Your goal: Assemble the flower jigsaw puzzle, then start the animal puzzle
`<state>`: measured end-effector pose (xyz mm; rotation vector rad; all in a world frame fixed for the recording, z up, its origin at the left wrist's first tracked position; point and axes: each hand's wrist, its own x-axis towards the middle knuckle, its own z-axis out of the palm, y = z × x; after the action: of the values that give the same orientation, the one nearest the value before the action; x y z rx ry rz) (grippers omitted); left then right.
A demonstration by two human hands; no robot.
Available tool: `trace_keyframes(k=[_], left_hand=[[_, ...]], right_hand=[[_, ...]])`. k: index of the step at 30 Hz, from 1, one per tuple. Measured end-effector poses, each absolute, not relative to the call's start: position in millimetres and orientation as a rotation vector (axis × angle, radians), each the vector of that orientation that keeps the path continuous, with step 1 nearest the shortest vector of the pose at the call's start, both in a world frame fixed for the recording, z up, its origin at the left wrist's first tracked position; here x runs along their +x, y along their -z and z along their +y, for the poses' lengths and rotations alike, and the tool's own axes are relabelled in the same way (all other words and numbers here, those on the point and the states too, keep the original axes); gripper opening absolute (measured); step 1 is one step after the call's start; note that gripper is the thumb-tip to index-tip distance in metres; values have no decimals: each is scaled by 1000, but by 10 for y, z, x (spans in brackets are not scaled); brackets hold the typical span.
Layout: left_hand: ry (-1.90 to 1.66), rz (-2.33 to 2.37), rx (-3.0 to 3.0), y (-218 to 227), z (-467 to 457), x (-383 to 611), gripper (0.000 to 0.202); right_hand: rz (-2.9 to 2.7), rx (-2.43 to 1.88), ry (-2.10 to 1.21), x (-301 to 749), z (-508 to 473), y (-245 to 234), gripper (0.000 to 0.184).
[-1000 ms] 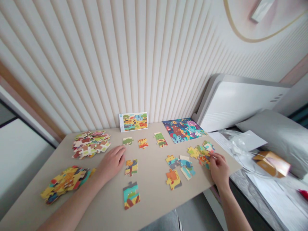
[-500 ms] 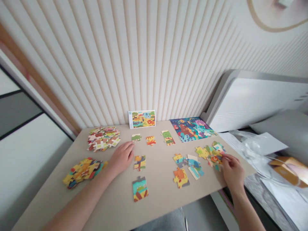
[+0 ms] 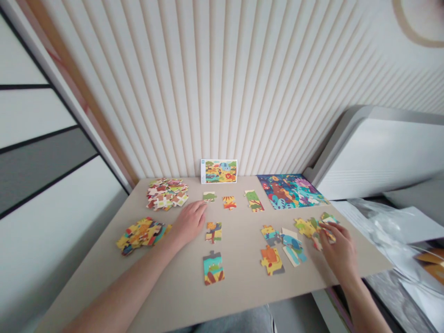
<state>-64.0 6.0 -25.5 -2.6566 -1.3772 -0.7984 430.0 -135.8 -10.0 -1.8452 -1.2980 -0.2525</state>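
Note:
My left hand (image 3: 189, 223) rests on the table with its fingers loosely bent, not wrapped round anything. Its fingertips reach the lower edge of a green tree puzzle piece (image 3: 209, 197). Close by lie a sun-patterned piece (image 3: 229, 202), a giraffe-patterned piece (image 3: 213, 232) and a crocodile piece (image 3: 213, 268). At the right, my right hand (image 3: 337, 243) bends over a small group of puzzle pieces (image 3: 308, 227), thumb and fingers closed at a piece there, which they partly cover. Left of it are an elephant piece (image 3: 291, 240) and an orange-and-yellow piece (image 3: 272, 260).
A picture card (image 3: 221, 171) leans against the ribbed wall. Two heaps of pieces, a reddish one (image 3: 167, 194) and a yellow one (image 3: 143, 235), lie at the left. A dark blue picture board (image 3: 291, 190) is at the back right. Plastic wrap (image 3: 378, 217) lies beyond the table edge.
The view has turned a little left, so everything sits further right in it. My right hand has moved inward over the group of pieces, covering more of it. My left hand stays by the tree piece.

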Motion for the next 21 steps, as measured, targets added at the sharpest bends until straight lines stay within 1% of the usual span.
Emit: trace_keyframes(k=[1, 3, 6, 8, 10, 12, 14, 17, 21], left_hand=[[802, -1370, -2667, 249, 54, -638, 39], [820, -1371, -2687, 244, 49, -638, 39], [860, -1387, -2704, 253, 51, -643, 41], [864, -1394, -2706, 262, 54, -645, 42], [842, -1397, -2703, 269, 56, -644, 43], [822, -1401, -2691, 271, 56, -641, 43], [824, -1405, -2678, 267, 53, -639, 42], [860, -1405, -2671, 250, 42, -637, 43], [868, -1393, -2689, 222, 25, -638, 41]], right_hand=[[-1414, -1796, 203, 4119, -1322, 23, 33], [-1643, -1661, -15, 3664, -1226, -147, 24], [-2024, -1425, -326, 2861, -1032, -381, 26], [-2245, -1248, -447, 2365, -867, -480, 32], [-2419, -1097, -505, 1978, -683, -528, 43], [-2550, -999, -570, 1724, -507, -537, 54], [-2637, -929, -639, 1595, -374, -519, 58], [-2642, -927, -695, 1564, -294, -452, 60], [-2509, -1086, -723, 1652, -323, -352, 73]])
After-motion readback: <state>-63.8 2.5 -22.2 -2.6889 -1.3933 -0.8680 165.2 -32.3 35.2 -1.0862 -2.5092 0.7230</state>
